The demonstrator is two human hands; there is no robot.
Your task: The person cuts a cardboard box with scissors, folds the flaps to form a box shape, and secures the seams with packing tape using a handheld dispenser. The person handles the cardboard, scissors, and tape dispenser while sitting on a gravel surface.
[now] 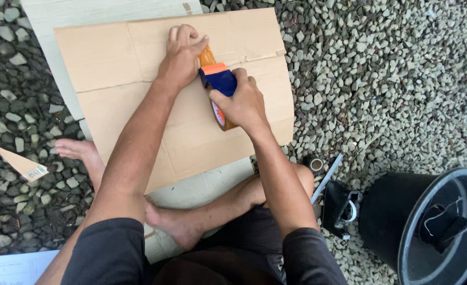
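Head view: right hand (240, 104) fingers wrapped around a blue-and-orange tape dispenser (218, 84) resting on flat brown cardboard (117, 58). Left hand (180, 55), just beyond, has fingers curled and pressed down on the brown tape strip (207, 55). Black bucket (429, 227) sits well right of both. Triangular labelled cardboard scrap (20, 163) lies far left on gravel (392, 79).

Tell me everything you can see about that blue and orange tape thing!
The tape dispenser has a dark blue body with an orange top and looks like plastic. A roll of brown tape sits in it, mostly hidden. The right hand grips it, and the left hand presses the tape end down beside it. It rests on a flat brown cardboard sheet lying on gravel.
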